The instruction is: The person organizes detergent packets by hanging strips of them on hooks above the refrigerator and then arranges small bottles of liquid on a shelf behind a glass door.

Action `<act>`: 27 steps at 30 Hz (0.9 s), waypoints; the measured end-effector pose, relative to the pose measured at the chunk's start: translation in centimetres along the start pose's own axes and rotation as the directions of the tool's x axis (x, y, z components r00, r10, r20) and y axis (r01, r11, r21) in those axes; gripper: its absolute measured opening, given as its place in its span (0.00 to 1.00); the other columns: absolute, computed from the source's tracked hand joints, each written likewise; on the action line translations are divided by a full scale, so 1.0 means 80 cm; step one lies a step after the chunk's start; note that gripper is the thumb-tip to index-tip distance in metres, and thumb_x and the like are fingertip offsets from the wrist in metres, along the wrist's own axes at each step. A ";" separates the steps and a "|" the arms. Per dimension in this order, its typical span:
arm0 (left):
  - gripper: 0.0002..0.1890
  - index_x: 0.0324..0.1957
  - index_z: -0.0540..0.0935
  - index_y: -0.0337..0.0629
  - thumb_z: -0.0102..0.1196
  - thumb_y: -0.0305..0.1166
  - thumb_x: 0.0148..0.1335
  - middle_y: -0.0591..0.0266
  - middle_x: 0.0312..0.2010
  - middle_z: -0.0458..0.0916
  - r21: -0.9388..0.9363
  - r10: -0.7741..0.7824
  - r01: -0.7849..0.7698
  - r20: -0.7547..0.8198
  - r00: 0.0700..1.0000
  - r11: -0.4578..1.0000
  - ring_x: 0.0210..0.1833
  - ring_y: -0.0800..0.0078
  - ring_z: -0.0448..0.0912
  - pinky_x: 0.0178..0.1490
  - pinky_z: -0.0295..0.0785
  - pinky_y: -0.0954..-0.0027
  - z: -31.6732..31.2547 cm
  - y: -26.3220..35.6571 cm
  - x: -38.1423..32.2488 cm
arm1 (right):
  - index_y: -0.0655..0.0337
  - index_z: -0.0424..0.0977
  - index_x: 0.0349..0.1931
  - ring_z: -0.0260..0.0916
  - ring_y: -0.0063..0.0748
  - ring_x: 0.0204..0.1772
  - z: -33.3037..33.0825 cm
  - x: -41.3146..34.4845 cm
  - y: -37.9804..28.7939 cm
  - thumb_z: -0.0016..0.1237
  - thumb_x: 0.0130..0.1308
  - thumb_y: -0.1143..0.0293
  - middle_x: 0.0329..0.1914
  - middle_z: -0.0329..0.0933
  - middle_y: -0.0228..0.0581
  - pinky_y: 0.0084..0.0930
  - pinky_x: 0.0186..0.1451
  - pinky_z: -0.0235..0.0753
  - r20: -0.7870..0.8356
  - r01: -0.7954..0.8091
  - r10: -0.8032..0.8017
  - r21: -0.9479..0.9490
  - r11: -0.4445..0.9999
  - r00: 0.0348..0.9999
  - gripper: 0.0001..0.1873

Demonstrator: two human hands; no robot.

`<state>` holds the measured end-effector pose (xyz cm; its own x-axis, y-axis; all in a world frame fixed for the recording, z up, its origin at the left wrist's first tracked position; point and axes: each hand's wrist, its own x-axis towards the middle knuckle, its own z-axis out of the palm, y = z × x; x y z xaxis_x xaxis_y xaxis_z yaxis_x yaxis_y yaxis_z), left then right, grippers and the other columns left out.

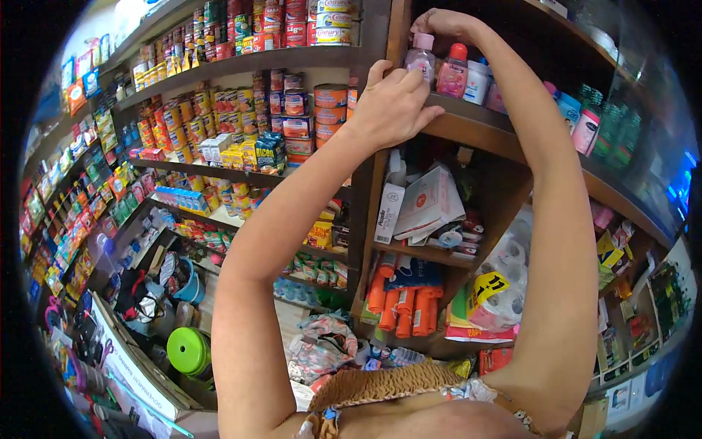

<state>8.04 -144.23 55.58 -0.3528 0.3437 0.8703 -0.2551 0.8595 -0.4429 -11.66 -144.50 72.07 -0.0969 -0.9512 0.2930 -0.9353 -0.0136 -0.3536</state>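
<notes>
Both arms reach up to a wooden shelf [466, 115] holding bottles. My left hand [392, 104] is at the shelf's left end, its fingers curled in front of a pink-capped clear bottle [421, 55]; whether it grips anything is hidden. Behind that bottle's cap is my right hand [444, 23], its fingertips bent down and partly hidden, so its hold is unclear. Beside them stand a pink bottle with a red cap [453, 71], a white bottle [476, 82] and, further right, a pink-and-white bottle [586, 130] near green bottles [617, 134].
Stacked food cans [331, 107] fill shelves at the left. Below the bottles are a white carton [430, 203], orange tubes [406, 310] and wrapped toilet rolls [499, 296]. A green stool [188, 351] and blue bucket [191, 281] stand low left. Glass [647, 110] lies at the right.
</notes>
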 end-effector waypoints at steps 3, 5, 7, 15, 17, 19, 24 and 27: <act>0.20 0.33 0.77 0.40 0.51 0.50 0.54 0.60 0.34 0.72 0.005 -0.021 0.021 0.011 1.000 1.000 0.40 0.65 0.72 0.51 0.56 0.56 -0.005 -0.006 -0.010 | 0.62 0.78 0.30 0.70 0.31 0.32 0.019 -0.012 -0.036 0.44 0.52 0.73 0.29 0.76 0.35 0.30 0.36 0.70 -0.034 -0.071 0.075 0.088 0.994 0.997 0.09; 0.22 0.33 0.77 0.40 0.50 0.51 0.54 0.60 0.33 0.71 0.027 -0.051 0.050 0.036 0.998 0.998 0.40 0.65 0.73 0.51 0.56 0.57 -0.007 -0.009 -0.013 | 0.60 0.78 0.27 0.69 0.29 0.27 0.031 -0.025 -0.056 0.43 0.52 0.74 0.26 0.75 0.34 0.30 0.30 0.69 0.012 -0.109 0.109 0.164 0.980 0.994 0.08; 0.23 0.33 0.77 0.40 0.49 0.53 0.53 0.60 0.33 0.71 0.025 -0.067 0.066 0.041 0.997 0.997 0.39 0.65 0.73 0.51 0.56 0.57 -0.004 -0.005 -0.008 | 0.60 0.77 0.27 0.69 0.29 0.27 0.027 -0.027 -0.049 0.43 0.52 0.74 0.25 0.75 0.33 0.29 0.28 0.69 0.006 -0.114 0.114 0.134 0.984 0.993 0.08; 0.32 0.20 0.80 0.37 0.45 0.61 0.52 0.55 0.26 0.75 0.060 -0.012 0.001 0.180 0.984 0.998 0.30 0.63 0.75 0.43 0.59 0.62 -0.013 0.001 0.022 | 0.61 0.77 0.27 0.71 0.31 0.25 0.001 0.020 0.005 0.41 0.50 0.75 0.23 0.76 0.35 0.31 0.28 0.73 0.056 -0.057 0.056 0.022 0.998 0.997 0.09; 0.33 0.20 0.80 0.37 0.44 0.62 0.52 0.55 0.25 0.76 0.068 0.019 -0.032 0.193 0.981 0.997 0.30 0.64 0.75 0.43 0.59 0.63 -0.012 -0.001 0.025 | 0.62 0.77 0.27 0.71 0.32 0.25 0.000 0.023 0.008 0.40 0.49 0.76 0.24 0.76 0.37 0.33 0.27 0.73 0.012 0.002 -0.001 -0.101 0.995 1.000 0.10; 0.33 0.20 0.80 0.37 0.44 0.63 0.51 0.55 0.24 0.76 0.089 0.039 -0.060 0.225 0.974 0.994 0.30 0.64 0.75 0.42 0.60 0.64 -0.013 -0.010 0.021 | 0.62 0.77 0.27 0.71 0.32 0.25 0.011 0.023 -0.005 0.40 0.48 0.77 0.24 0.76 0.37 0.32 0.27 0.73 0.037 -0.038 0.039 -0.014 0.999 0.999 0.10; 0.36 0.21 0.81 0.38 0.40 0.66 0.51 0.55 0.25 0.77 0.099 0.082 -0.141 0.450 0.889 0.985 0.30 0.64 0.74 0.41 0.60 0.63 -0.021 -0.015 0.038 | 0.62 0.77 0.29 0.71 0.32 0.25 0.012 0.025 -0.007 0.40 0.50 0.77 0.24 0.76 0.38 0.31 0.28 0.72 0.032 -0.097 0.097 -0.006 0.995 0.995 0.11; 0.38 0.23 0.82 0.39 0.41 0.69 0.48 0.54 0.28 0.78 0.099 0.061 -0.165 0.655 0.753 0.981 0.34 0.64 0.75 0.43 0.61 0.64 -0.033 -0.007 0.059 | 0.62 0.73 0.32 0.70 0.28 0.33 0.002 0.026 0.003 0.44 0.54 0.74 0.30 0.73 0.33 0.25 0.33 0.73 0.124 -0.221 0.207 0.110 0.969 0.970 0.06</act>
<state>8.92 -142.05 60.47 -0.8708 0.0636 0.4875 -0.2809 0.7494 -0.5996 -12.04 -146.54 72.44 -0.2458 -0.9641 0.1007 -0.8475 0.1633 -0.5051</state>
